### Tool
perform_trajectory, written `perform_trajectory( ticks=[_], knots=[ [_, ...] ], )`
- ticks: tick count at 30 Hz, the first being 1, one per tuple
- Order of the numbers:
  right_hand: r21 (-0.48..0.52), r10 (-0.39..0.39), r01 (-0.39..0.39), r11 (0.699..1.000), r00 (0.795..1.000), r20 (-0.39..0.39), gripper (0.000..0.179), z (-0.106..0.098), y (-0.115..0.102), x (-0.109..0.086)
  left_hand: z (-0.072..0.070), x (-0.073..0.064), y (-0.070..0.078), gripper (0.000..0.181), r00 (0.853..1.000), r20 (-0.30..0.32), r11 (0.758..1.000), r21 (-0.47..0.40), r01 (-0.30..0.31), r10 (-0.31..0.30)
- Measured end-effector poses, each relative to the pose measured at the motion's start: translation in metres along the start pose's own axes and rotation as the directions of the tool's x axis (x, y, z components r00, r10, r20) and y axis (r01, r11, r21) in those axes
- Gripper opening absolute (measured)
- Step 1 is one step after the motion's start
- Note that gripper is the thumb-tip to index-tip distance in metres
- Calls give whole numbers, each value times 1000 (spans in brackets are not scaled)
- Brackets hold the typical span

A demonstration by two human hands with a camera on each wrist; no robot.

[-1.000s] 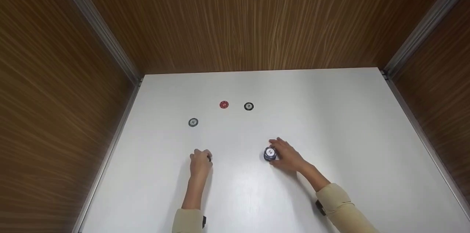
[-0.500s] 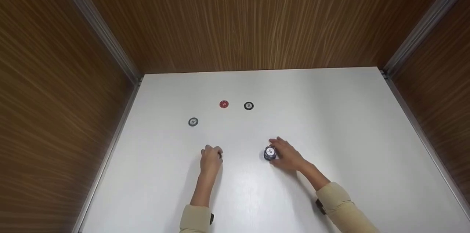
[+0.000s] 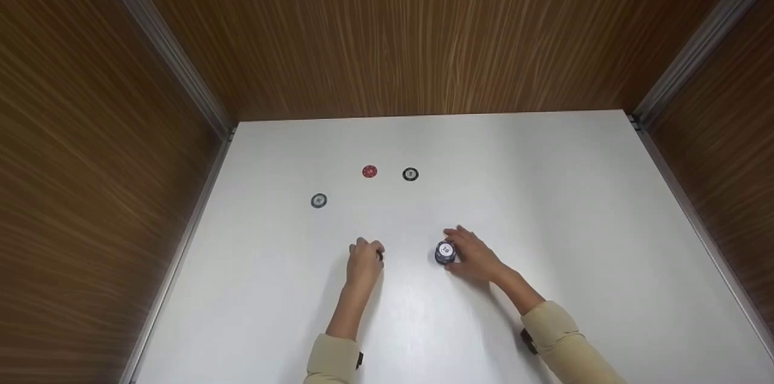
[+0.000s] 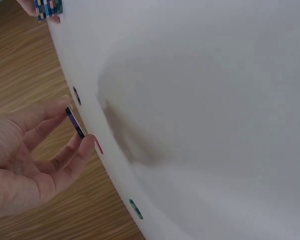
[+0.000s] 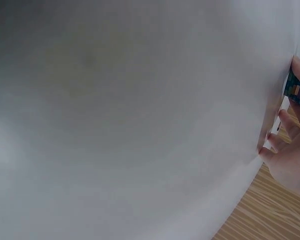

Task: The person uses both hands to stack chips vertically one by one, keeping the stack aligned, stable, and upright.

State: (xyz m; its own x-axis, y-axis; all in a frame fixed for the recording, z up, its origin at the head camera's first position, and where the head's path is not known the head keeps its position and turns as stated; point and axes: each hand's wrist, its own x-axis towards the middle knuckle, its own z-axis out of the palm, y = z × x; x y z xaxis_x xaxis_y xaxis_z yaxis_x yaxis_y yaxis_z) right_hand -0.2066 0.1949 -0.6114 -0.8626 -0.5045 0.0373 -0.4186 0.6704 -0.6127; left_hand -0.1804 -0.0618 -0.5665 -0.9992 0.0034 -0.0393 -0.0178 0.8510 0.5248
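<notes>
The left hand (image 3: 364, 263), pinching a dark-blue round chip (image 4: 75, 123), nears the dark cylindrical chip stack (image 3: 445, 253) the right hand (image 3: 476, 259) grips.

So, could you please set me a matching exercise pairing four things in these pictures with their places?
1. red poker chip
2. green-rimmed poker chip
3. stack of poker chips
4. purple-edged poker chip

A. held in the right hand
B. lying leftmost in the head view
C. pinched by the left hand
D. lying beside the black-rimmed poker chip

Pairs: 1-D, 2-B, 3-A, 4-C.
</notes>
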Motion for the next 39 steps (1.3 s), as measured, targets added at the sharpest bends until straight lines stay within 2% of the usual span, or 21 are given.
perform_trajectory(
  ticks=[9, 20, 28, 39],
  knots=[
    [9, -12, 12, 1000, 1000, -6, 54, 0, 1, 0, 8, 1, 12, 18, 999, 26, 999, 29, -43, 42],
    [10, 36, -37, 999, 999, 17, 57, -1, 0, 0, 17, 1, 26, 17, 991, 50, 990, 57, -127, 125],
    [-5, 10, -10, 1000, 1000, -12, 48, 2, 2, 1, 22, 0, 39, 18, 987, 53, 983, 96, -155, 150],
    [-11, -11, 10, 1000, 999, -34, 50, 2, 1, 1, 32, 4, 53, 18, 974, 3, 971, 79, -225, 226]
  ],
)
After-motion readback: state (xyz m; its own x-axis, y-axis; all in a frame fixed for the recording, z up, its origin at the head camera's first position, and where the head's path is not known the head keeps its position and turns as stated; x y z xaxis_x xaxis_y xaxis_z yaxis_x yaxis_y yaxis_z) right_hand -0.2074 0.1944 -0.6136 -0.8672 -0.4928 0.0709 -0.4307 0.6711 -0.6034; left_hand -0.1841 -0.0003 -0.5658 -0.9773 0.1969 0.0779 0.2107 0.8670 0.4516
